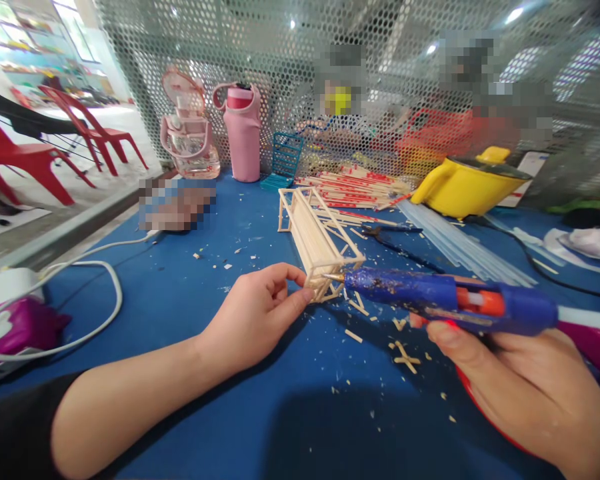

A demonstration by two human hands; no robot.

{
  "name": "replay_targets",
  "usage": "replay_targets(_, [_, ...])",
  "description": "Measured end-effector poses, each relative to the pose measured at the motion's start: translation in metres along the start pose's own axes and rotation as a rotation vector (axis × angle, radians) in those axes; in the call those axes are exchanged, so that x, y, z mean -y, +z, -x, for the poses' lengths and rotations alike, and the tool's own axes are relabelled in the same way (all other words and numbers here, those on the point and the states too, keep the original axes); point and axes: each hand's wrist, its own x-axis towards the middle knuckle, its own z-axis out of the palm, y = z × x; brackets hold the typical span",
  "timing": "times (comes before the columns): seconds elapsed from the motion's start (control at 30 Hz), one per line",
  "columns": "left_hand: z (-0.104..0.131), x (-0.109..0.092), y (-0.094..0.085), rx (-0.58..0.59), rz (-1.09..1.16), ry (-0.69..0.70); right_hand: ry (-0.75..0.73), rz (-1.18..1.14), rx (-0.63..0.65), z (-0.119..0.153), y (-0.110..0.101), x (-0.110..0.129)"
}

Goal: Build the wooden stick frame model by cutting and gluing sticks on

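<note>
A small wooden stick frame (pixel 307 230), shaped like a bridge or bench, stands on the blue table in front of me. My left hand (pixel 260 310) pinches its near end between thumb and fingertips. In my right hand (pixel 535 380) is a blue glue gun (pixel 405 290), held sideways with its metal nozzle at the near end of the frame. Whether the nozzle touches the wood I cannot tell. A pale glue stick (pixel 587 319) sticks out of the gun's rear. Below the gun lies a small cross of glued stick pieces (pixel 407 358).
Behind the frame lie a pile of red-marked sticks (pixel 360 187), black-handled pliers (pixel 400 247) and clear glue sticks (pixel 470 243). A yellow pot (pixel 473 187), pink bottle (pixel 243 137) and clear bottle (pixel 190 143) stand by the perforated screen (pixel 280 60). A white cable (pixel 115 280) loops at left.
</note>
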Motion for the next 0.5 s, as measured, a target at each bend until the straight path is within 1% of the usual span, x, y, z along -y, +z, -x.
replay_targets(0.13, [0.0002, -0.0017, -0.0004, -0.013, -0.011, 0.006, -0.008, -0.030, 0.015, -0.0006, 0.0010, 0.0018])
replay_targets(0.23, [0.0003, -0.0015, -0.0004, -0.006, -0.006, 0.004, -0.022, -0.033, 0.003, -0.0013, 0.0010, 0.0025])
replay_targets(0.5, [-0.0001, 0.0014, 0.0000, -0.002, -0.008, 0.001, -0.009, -0.048, 0.006, -0.0012, -0.0005, 0.0012])
